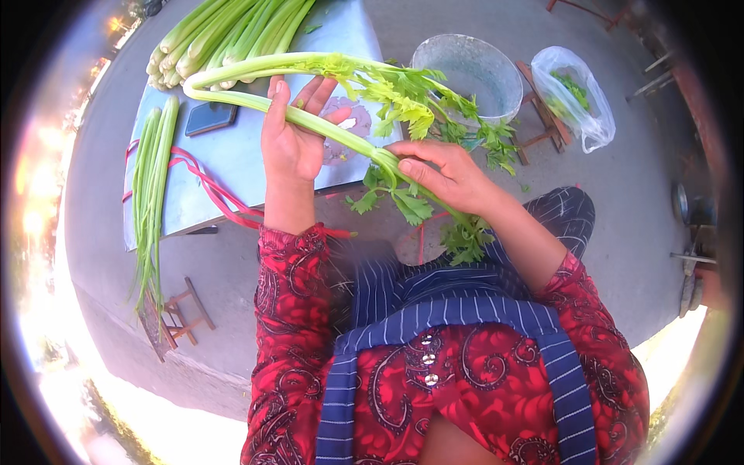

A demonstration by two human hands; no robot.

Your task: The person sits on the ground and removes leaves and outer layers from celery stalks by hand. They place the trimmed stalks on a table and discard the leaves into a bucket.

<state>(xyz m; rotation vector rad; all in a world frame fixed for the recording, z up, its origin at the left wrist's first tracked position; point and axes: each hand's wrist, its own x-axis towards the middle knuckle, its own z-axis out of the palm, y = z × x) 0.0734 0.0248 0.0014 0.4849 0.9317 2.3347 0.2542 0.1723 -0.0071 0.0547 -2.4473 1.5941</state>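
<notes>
A long, pale green celery piece [343,129] runs between my hands. Two stalks meet in a bend at its left end, and leaves [401,96] fan out at the right. My left hand [296,148] is palm up under the lower stalk, its thumb over the stalk and its fingers spread loosely. Farther along, near the lower leaves [412,206], my right hand [450,174] grips the same stalk between thumb and fingers. Behind them, a large bundle of celery [232,38] lies on the pale table [244,160].
Long thin green stalks [152,163] overhang the table's left edge, beside a pink strap [200,174] and a dark flat rectangular object [211,118]. A bucket [427,61], a wooden stool [546,119] and a clear plastic bag [601,113] with leaves stand right. Another stool [186,311] is lower left.
</notes>
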